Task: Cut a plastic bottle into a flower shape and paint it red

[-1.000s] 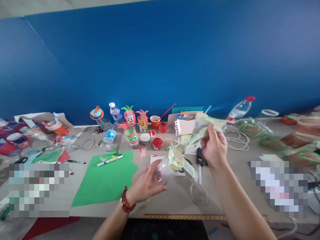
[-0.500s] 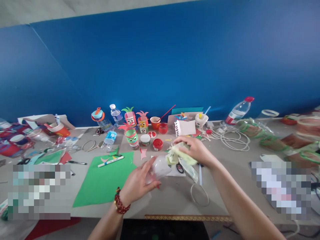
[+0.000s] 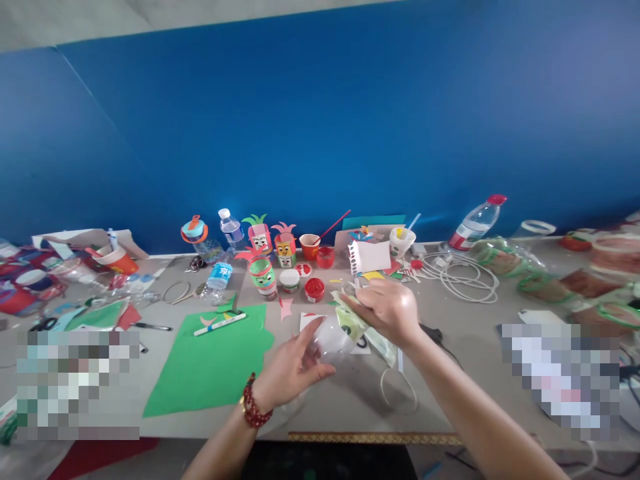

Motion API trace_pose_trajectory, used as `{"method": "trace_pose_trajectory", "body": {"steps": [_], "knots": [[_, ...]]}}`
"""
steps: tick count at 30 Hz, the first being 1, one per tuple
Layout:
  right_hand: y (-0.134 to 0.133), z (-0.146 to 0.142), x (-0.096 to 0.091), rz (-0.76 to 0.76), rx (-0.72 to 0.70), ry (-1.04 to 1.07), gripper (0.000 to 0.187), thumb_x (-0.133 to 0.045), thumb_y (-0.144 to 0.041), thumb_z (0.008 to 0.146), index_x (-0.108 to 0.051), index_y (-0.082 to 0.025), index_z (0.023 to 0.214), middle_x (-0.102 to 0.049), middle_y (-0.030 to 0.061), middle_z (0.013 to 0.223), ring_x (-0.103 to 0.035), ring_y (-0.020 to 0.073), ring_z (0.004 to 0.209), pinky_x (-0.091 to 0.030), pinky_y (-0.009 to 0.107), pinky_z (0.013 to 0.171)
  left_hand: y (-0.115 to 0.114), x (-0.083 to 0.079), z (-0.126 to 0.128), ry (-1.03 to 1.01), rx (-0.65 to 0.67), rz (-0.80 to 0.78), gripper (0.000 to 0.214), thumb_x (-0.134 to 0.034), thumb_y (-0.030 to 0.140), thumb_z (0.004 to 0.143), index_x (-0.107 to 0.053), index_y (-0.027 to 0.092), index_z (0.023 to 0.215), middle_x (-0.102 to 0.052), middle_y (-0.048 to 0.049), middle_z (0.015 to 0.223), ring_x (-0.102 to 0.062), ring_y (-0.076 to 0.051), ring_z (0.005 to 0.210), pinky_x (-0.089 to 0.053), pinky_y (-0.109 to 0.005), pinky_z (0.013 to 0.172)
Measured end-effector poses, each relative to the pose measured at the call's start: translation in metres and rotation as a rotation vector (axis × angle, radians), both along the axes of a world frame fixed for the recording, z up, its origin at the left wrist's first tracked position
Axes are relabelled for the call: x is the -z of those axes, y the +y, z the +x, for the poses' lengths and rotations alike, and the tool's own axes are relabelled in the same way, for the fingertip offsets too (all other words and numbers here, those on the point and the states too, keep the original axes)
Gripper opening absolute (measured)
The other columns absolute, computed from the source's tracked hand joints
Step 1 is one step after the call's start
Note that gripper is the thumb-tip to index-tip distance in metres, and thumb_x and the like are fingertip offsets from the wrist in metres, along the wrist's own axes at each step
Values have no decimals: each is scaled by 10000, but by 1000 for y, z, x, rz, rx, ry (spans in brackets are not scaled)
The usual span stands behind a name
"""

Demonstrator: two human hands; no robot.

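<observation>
My left hand (image 3: 295, 370), with a red beaded bracelet at the wrist, curls around a clear plastic bottle (image 3: 330, 339) held tilted above the table. My right hand (image 3: 389, 310) is closed on a thin pale green and yellow wrapper (image 3: 354, 321) at the bottle's right end. A loose translucent strip of it hangs below. How far the wrapper still clings to the bottle cannot be told. Beneath lies a white printed paper (image 3: 313, 319), mostly covered by hands and bottle.
Left lies green foam sheet (image 3: 205, 367) with a white marker (image 3: 220, 325). Behind stand decorated face cups (image 3: 263, 277), an open red paint jar (image 3: 315, 289) and a red paper cup (image 3: 310, 248). A coiled white cable (image 3: 470, 277) and tilted bottle (image 3: 475, 227) are at right.
Both hands and the bottle have shifted slightly right. My right hand has turned, its knuckles now upward, with the wrapper still in its grip.
</observation>
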State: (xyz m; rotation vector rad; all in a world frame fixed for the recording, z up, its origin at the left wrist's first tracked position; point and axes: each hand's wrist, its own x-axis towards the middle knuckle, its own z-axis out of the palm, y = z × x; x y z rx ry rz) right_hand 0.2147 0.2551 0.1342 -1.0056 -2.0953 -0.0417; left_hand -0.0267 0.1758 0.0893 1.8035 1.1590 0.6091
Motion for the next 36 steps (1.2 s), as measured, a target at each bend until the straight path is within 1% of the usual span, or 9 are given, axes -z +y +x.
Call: {"method": "trace_pose_trajectory", "body": {"steps": [4, 9, 12, 16, 21, 25, 28, 34, 36], "knots": [[-14, -3, -6, 297, -44, 115, 563, -686, -221, 879, -278, -214, 491, -290, -65, 463, -254, 118, 481, -210, 309, 510, -7, 6, 11, -242, 29, -89, 818, -716, 482, 839, -328, 254, 1523, -662, -42, 957, -613, -178, 832, -515, -296, 754], [-11, -6, -11, 370, 42, 155, 585, -665, -224, 878, -231, -225, 485, -282, -59, 429, -235, 128, 470, -204, 307, 481, -10, 21, 34, -711, 107, -456, 795, -736, 515, 805, -383, 231, 1458, -630, -35, 880, -652, -175, 694, -519, -277, 602], [5, -6, -3, 211, 112, 164, 597, -615, -360, 911, -236, -224, 470, -277, -48, 428, -235, 128, 478, -217, 299, 491, -6, 28, 41, -714, 40, -451, 764, -722, 513, 817, -400, 224, 1447, -623, -37, 879, -650, -176, 703, -520, -286, 618], [18, 1, 2, -189, 74, 164, 555, -483, -596, 923, -388, -218, 529, -388, -33, 492, -343, 121, 498, -251, 260, 493, 1, 35, 31, -447, -154, -99, 827, -776, 451, 782, -390, 253, 1486, -631, -56, 1014, -604, -179, 861, -516, -322, 801], [12, 7, -6, -473, -66, 118, 549, -658, -613, 807, -397, -203, 552, -372, -60, 543, -353, 100, 531, -246, 225, 493, 2, 34, 19, -171, -124, 35, 837, -726, 480, 825, -326, 258, 1526, -644, -57, 1035, -605, -197, 896, -496, -345, 845], [10, 2, -8, -218, -126, 46, 480, -568, -318, 886, -302, -208, 502, -301, -48, 510, -354, 114, 519, -258, 248, 507, 1, 33, 24, -167, -94, -29, 794, -653, 509, 875, -289, 253, 1532, -648, -46, 1018, -615, -185, 859, -501, -325, 795], [9, -2, -4, 24, -104, 32, 337, -511, -131, 753, -320, -217, 489, -320, -29, 491, -317, 140, 517, -216, 294, 519, -1, 35, 32, -229, -92, -78, 784, -668, 497, 869, -307, 252, 1520, -641, -42, 1006, -599, -170, 832, -496, -308, 766], [12, -6, 4, 121, 12, 238, 440, -556, -163, 779, -216, -230, 508, -253, -39, 476, -253, 146, 511, -211, 313, 537, -5, 32, 53, -718, 43, -419, 759, -700, 506, 838, -377, 221, 1463, -597, -27, 897, -607, -145, 699, -479, -259, 611], [17, -6, 7, 111, 53, 328, 452, -551, -215, 852, -232, -238, 532, -254, -47, 486, -264, 140, 495, -235, 305, 528, -3, 29, 54, -689, 6, -348, 731, -693, 492, 846, -395, 227, 1458, -604, -38, 923, -622, -164, 753, -489, -271, 644]]}}
